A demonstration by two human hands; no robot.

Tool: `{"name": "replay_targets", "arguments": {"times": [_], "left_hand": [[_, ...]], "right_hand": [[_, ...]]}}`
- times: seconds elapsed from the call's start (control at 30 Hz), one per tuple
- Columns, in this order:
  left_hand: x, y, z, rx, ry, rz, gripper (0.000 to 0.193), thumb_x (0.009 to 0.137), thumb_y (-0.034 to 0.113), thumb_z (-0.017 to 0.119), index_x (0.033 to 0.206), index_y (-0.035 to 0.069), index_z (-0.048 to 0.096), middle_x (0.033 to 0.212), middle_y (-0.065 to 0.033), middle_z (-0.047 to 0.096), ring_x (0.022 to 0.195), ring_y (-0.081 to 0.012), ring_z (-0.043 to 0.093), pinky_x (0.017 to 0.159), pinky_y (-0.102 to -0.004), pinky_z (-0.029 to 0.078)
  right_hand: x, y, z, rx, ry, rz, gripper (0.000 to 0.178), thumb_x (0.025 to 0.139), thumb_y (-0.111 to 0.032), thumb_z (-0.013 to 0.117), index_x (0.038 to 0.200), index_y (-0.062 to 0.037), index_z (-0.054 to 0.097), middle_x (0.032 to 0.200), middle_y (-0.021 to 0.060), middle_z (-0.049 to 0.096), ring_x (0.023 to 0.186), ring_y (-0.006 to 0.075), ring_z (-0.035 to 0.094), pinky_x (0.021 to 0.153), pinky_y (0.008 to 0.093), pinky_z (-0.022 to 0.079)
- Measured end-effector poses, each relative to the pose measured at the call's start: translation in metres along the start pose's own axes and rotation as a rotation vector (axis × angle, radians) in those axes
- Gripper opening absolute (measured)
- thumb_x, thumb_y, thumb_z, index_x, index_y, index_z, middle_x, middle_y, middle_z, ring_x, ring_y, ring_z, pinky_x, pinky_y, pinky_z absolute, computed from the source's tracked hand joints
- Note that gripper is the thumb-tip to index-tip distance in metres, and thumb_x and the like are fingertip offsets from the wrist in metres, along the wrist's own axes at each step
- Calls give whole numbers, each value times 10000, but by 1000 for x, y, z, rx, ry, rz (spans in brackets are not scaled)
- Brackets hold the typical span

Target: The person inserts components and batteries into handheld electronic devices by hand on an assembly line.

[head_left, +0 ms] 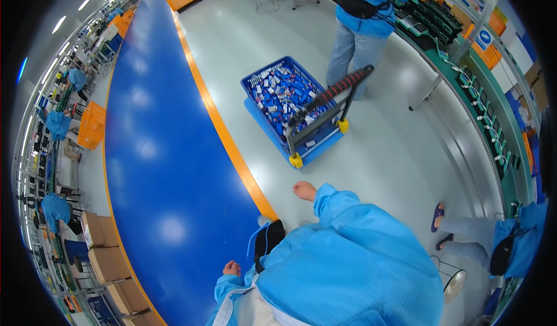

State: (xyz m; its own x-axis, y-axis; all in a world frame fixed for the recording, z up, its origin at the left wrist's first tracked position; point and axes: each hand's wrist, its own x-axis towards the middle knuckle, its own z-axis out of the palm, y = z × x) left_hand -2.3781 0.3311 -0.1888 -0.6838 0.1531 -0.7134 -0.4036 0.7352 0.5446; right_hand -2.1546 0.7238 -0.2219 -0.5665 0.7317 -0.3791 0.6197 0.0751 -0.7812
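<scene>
My right hand hangs below the cart with its fingers curled in, and no object shows in it. Lower down at the left, my left hand is loosely closed, also with no object visible. Closest to the right hand is a blue platform cart with yellow corner pieces. Its handle, black with red bands, leans over the load, touched by neither hand. On the cart rests a blue plastic crate filled with many small blue-and-white wrapped pieces. A black pouch hangs by my blue jacket.
A co-worker in blue stands just beyond the cart. Another person is at the right, beside a green workbench holding dark devices. An orange line borders the blue walkway. Cardboard boxes stand at the left.
</scene>
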Motion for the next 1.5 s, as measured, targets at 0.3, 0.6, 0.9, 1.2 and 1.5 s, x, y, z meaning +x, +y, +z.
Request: {"name": "replay_targets", "arguments": {"times": [0.3, 0.6, 0.9, 1.2, 1.5], "left_hand": [[230, 153, 10, 736, -248, 374, 330, 723, 150, 627, 1033, 50, 574, 874, -141, 629, 794, -237, 608, 703, -364, 488], [317, 402, 32, 810, -337, 255, 292, 737, 144, 614, 1011, 47, 587, 805, -115, 630, 710, -200, 603, 656, -312, 489], [278, 470, 166, 837, -687, 33, 304, 803, 117, 578, 1098, 58, 541, 852, -71, 609, 752, -132, 576, 666, -260, 460], [296, 496, 192, 1025, -708, -348, 300, 840, 154, 509, 1121, 48, 512, 933, -82, 595, 800, -164, 586, 642, -284, 474], [299, 523, 218, 971, -587, -471, 283, 856, 146, 500, 1123, 53, 507, 917, -77, 579, 802, -172, 587, 609, -282, 475]], "right_hand": [[135, -54, 39, 37, -194, 254, 149, 705, -167, 542, 766, -55, 618, 637, 105, 600, 537, 224, 570, 543, 353, 460], [321, -68, 18, 333, 381, 316, 139, 732, -171, 513, 737, -65, 604, 775, 153, 607, 759, 313, 575, 670, 369, 454], [491, 24, -5, 264, 406, 960, 660, 721, -419, 594, 1261, -148, 328, 1268, 201, 330, 1074, 437, 399, 874, 484, 374], [535, 47, -1, 596, 198, 1166, 758, 660, -641, 537, 1257, -222, 330, 1273, 206, 307, 1170, 451, 293, 884, 517, 367], [543, 69, 8, 735, 323, 972, 729, 587, -542, 669, 1156, -121, 498, 1262, 221, 324, 1117, 427, 354, 910, 443, 348]]}}
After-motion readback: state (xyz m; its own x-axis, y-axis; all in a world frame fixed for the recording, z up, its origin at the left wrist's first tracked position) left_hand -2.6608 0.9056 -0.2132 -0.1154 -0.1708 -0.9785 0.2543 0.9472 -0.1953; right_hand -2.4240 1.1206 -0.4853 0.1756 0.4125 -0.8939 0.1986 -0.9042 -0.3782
